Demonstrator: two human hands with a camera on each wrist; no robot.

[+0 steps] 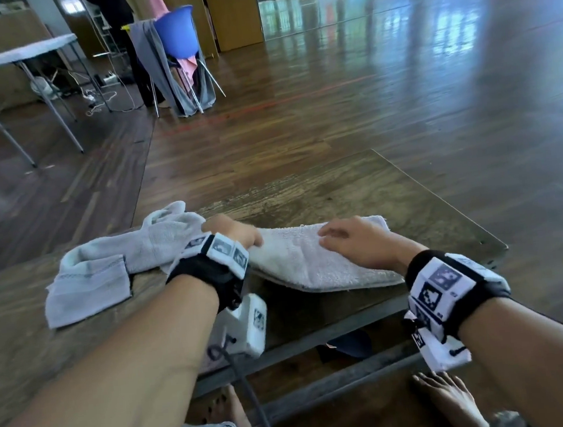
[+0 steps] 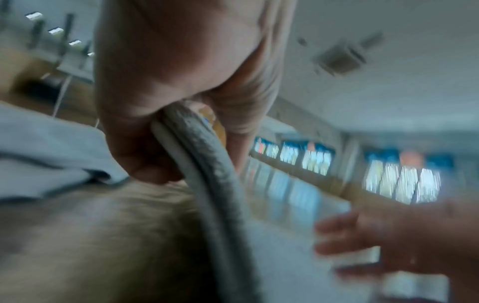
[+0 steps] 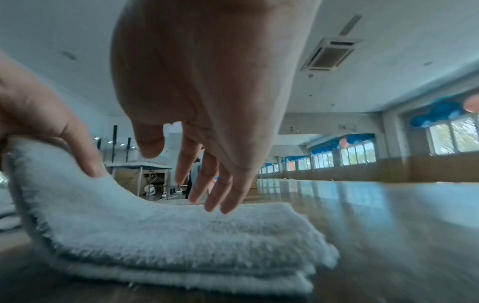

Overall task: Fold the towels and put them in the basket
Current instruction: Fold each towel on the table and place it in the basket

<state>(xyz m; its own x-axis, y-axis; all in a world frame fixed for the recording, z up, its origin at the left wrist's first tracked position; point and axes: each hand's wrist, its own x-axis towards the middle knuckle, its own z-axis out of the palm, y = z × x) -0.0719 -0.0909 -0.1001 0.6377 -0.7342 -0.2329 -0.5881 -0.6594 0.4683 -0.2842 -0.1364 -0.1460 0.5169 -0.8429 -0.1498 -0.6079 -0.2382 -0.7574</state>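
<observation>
Two towels on the bench: folded towel near front edge, left hand pinching its lifted left end, right hand flat on top, fingers straight. Crumpled towel toward left edge; far right corner bare.

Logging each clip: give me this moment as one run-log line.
stage: folding | left hand: pinches folded towel edge | right hand: flat on it | second towel: crumpled, left on table | basket: not seen
</observation>
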